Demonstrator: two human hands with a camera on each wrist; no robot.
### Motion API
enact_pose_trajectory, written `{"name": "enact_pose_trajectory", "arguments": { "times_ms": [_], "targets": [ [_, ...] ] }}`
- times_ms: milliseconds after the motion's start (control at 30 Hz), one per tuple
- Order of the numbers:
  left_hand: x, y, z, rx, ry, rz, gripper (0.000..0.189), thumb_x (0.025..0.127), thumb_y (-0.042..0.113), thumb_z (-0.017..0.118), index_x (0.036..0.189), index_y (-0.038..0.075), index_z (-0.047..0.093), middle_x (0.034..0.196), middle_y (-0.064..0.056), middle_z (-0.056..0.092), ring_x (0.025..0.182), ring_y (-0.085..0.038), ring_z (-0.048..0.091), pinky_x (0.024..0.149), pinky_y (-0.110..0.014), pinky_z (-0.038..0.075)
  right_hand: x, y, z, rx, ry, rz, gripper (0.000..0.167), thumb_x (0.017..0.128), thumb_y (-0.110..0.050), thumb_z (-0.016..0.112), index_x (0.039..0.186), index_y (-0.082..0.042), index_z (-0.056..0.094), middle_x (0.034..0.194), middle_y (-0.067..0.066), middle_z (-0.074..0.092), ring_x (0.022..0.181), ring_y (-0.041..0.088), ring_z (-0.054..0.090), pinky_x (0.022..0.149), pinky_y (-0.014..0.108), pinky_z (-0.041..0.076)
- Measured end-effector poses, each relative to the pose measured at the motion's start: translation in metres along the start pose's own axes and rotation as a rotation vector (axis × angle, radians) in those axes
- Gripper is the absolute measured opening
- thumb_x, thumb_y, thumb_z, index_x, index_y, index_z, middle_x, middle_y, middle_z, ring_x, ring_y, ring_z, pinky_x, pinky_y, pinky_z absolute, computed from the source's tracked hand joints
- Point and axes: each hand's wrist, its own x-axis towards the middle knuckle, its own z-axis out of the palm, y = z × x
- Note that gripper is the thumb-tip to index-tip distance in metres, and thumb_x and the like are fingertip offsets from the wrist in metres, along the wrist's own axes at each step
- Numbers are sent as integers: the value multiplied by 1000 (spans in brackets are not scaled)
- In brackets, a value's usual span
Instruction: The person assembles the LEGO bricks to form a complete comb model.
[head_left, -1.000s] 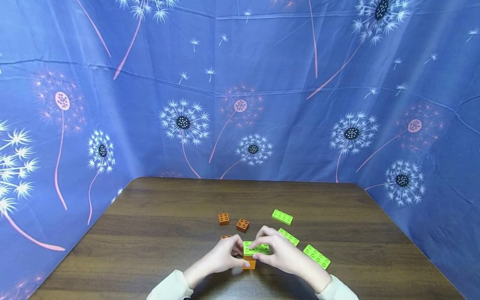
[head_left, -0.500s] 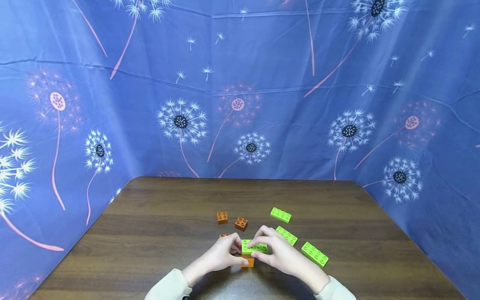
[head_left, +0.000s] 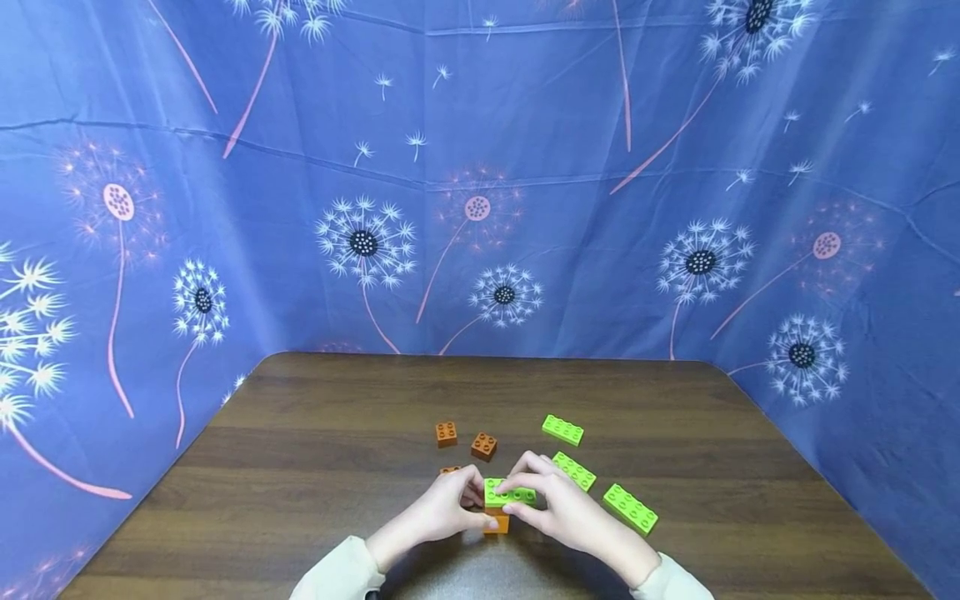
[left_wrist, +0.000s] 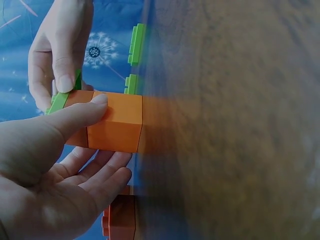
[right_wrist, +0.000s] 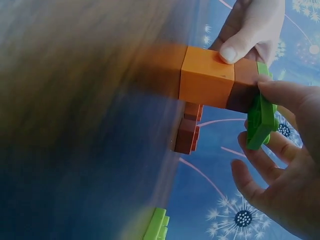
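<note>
In the head view, a small stack stands near the front of the table. It has an orange brick (left_wrist: 115, 134) at the bottom, a brown-orange brick (right_wrist: 244, 85) above it and a flat light-green brick (head_left: 491, 492) on top. My left hand (head_left: 447, 510) grips the stack from the left, its thumb on the front face of the lower bricks and its fingers behind. From the right, my right hand (head_left: 562, 504) pinches the green brick between thumb and fingers. Part of that brick juts out to the right beyond the stack, as the right wrist view shows.
Behind the hands lie brown-orange bricks (head_left: 483, 447), one mostly hidden by the left hand. Green bricks (head_left: 630, 509) lie to the right, one partly behind the right hand. The wooden table (head_left: 337, 417) ends at a blue dandelion-print cloth (head_left: 585, 250).
</note>
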Motion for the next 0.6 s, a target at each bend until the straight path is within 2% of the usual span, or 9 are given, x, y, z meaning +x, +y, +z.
{"name": "enact_pose_trajectory", "arguments": {
  "times_ms": [100, 233, 433, 600],
  "targets": [
    [0, 0, 0, 8, -1, 3, 33, 72, 11, 80, 88, 4, 52, 90, -8, 65, 80, -15, 65, 72, -19, 54, 1, 1, -1, -4, -6, -2, 17, 86, -26, 67, 103, -24, 68, 96, -11, 54, 81, 1, 46, 64, 14, 41],
    [-1, 1, -2, 9, -4, 0, 33, 72, 11, 80, 88, 3, 52, 91, -8, 64, 80, -16, 65, 73, -20, 54, 2, 0, -1, 5, -9, 37, 17, 85, -27, 68, 102, -25, 68, 95, -11, 54, 73, 1, 43, 59, 13, 40],
    [-1, 2, -2, -2, -3, -20, 32, 72, 9, 80, 89, 3, 53, 91, -8, 65, 81, -17, 65, 73, -19, 54, 3, -2, -1, 5, 12, 145, 32, 81, -29, 72, 107, -15, 59, 100, -8, 60, 82, 5, 52, 65, 18, 47],
    [-2, 4, -1, 5, -5, -17, 32, 73, 10, 79, 89, 3, 52, 91, -8, 65, 81, -18, 66, 73, -20, 54, -1, 2, 2, 9, 41, 103, 32, 81, -29, 72, 107, -12, 62, 99, -5, 61, 81, 4, 50, 64, 19, 46]
  ]
}}
